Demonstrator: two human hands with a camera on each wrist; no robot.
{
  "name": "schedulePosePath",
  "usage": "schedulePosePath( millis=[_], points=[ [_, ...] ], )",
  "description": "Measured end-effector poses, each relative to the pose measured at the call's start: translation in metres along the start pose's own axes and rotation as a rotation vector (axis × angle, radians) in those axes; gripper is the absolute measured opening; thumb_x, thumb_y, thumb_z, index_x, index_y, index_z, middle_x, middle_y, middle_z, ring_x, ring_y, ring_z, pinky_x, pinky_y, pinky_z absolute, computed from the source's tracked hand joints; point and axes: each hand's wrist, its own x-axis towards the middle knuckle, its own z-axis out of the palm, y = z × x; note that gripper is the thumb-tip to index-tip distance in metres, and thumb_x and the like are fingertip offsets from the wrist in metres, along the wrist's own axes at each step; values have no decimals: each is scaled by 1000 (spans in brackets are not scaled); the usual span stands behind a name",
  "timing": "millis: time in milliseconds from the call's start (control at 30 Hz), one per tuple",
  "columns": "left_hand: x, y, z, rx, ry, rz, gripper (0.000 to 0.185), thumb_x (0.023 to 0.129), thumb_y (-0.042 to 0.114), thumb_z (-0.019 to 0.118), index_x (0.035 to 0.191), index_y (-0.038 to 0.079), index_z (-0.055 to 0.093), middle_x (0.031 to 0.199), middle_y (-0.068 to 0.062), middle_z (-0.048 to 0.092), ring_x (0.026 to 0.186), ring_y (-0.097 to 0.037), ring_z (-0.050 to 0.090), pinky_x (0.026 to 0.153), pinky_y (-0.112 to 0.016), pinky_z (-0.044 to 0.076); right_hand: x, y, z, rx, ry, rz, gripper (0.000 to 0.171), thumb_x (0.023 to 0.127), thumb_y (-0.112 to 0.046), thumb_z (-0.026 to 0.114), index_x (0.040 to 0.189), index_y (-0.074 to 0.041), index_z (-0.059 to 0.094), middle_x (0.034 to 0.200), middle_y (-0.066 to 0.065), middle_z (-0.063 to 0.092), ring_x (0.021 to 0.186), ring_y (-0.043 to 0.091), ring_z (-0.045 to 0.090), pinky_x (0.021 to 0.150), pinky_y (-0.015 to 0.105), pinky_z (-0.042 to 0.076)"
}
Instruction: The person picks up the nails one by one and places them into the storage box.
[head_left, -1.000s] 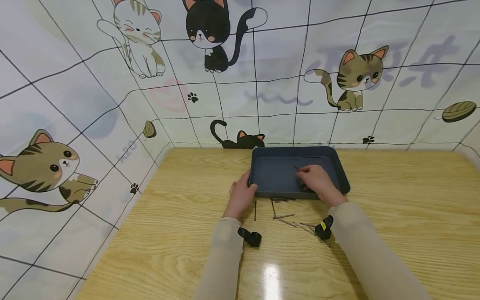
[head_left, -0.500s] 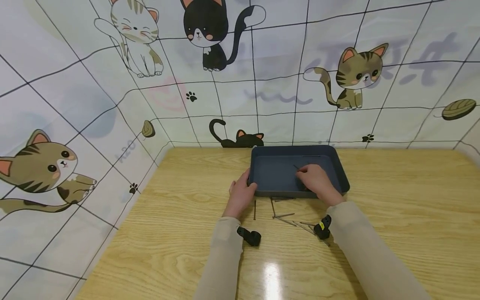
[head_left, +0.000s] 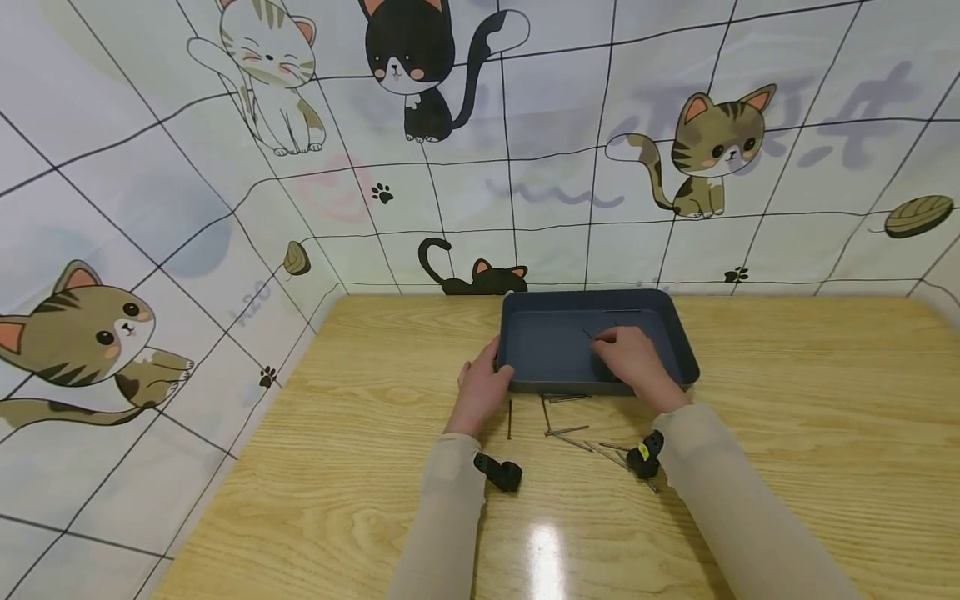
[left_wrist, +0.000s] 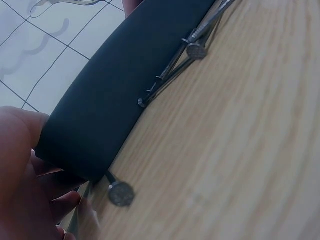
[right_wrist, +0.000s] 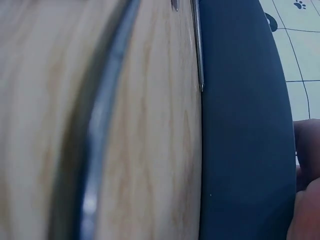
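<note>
A dark blue-grey rectangular tray (head_left: pixel 540 350) lies near the back of the table. My left hand (head_left: pixel 482 392) grips its near left corner, thumb at the rim and fingers around the outside, as the left wrist view also shows. Over the tray's right half, my right hand (head_left: pixel 633 362) pinches a thin nail (head_left: pixel 588 333) whose end sticks out to the left; its fingertips are partly hidden. Another nail (head_left: pixel 622 311) lies along the tray's far side. In the right wrist view the tray wall (right_wrist: pixel 245 120) hides most of that hand.
Several loose nails (head_left: pixel 568 440) lie on the wooden table in front of the tray, some against its near wall. A single nail (head_left: pixel 510 419) lies beside the left hand. Behind the tray rises a cat-patterned wall covering (head_left: pixel 555 200).
My right hand has shifted very slightly leftward, and the nail in its fingers is tilted a little differently. The left hand stays on the tray corner.
</note>
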Motion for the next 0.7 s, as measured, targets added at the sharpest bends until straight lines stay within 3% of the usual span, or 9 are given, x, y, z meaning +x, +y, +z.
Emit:
schedulePosePath(
  millis=[167, 433, 700],
  points=[
    [1, 1, 0, 4, 0, 3, 55, 88, 18, 40, 141, 15, 28, 140, -1, 34, 128, -18, 31, 106, -42, 2, -1, 2, -2, 26, 61, -46, 39, 93, -24, 41, 124, -2, 51, 123, 17, 48, 107, 33, 47, 82, 47, 42],
    [0, 1, 0, -1, -8, -14, 55, 89, 19, 39, 142, 16, 27, 140, -1, 34, 128, -18, 31, 106, -41, 1, -7, 3, -3, 171, 118, -58, 36, 93, -30, 44, 118, -7, 56, 98, 17, 57, 72, 29, 53, 53, 36, 46],
    [1, 1, 2, -2, -7, -21, 55, 88, 18, 40, 142, 16, 27, 140, 0, 34, 128, -18, 30, 106, -39, 1, -10, 6, -5, 294, 128, -88, 38, 93, -34, 43, 115, -6, 57, 90, 22, 56, 62, 29, 50, 46, 32, 43]
  ],
)
